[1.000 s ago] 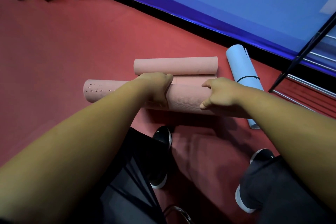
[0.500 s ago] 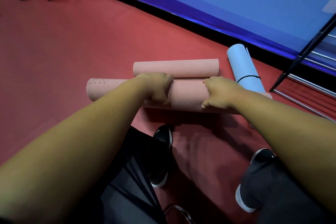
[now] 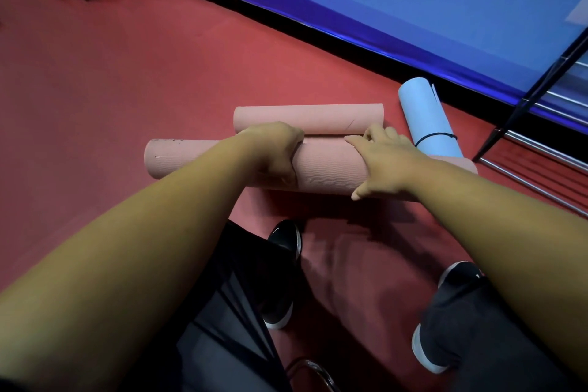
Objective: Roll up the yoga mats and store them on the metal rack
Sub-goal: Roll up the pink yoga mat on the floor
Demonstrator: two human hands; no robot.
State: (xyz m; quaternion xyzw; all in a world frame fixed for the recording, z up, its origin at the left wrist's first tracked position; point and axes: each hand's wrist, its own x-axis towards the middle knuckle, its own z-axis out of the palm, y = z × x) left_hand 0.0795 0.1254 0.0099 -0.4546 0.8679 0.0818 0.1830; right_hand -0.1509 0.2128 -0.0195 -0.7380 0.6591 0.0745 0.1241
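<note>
Lying crosswise on the red floor [image 3: 159, 73] directly ahead of the person, the near pink mat [image 3: 327, 165] is a rolled tube whose long axis runs left to right, with both hands on its middle stretch. The left hand [image 3: 273, 149] wraps over the top, fingers curled round the far side. The right hand [image 3: 385, 162] lies spread on it, thumb down the near face, pressing rather than clasping. A second pink roll [image 3: 308, 119] sits just behind it. A banded blue mat [image 3: 424, 114] lies off the right end, and the metal rack [image 3: 521, 105] stands beyond, so the right arm is nearer the rack.
</note>
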